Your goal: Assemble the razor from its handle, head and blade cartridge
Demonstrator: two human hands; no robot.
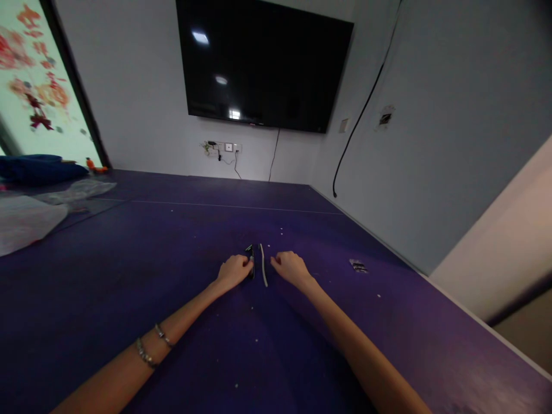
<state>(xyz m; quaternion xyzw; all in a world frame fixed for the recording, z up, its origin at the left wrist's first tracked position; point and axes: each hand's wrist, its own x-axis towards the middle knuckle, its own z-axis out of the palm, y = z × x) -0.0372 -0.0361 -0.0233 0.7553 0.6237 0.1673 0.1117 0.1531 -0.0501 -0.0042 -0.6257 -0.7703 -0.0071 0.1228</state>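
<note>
My left hand (234, 271) is closed at the middle of the purple surface (172, 322), with thumb and fingers around a small dark, narrow object (252, 254). A short piece of that object sticks out at its far end, and its kind is too small to tell. Just right of it lies a thin, pale, slightly curved strip (263, 267), between the two hands and apart from both. My right hand (291, 268) is curled shut on the right side of the strip. Whatever its fingers may hold is hidden.
A small dark and silvery packet (358, 265) lies to the right. Clear plastic sheeting (81, 191) and a white bag (30, 221) rest at the left, near dark blue cloth (41, 168). A black cable (357, 121) hangs by the right wall; a television (267, 63) is mounted ahead.
</note>
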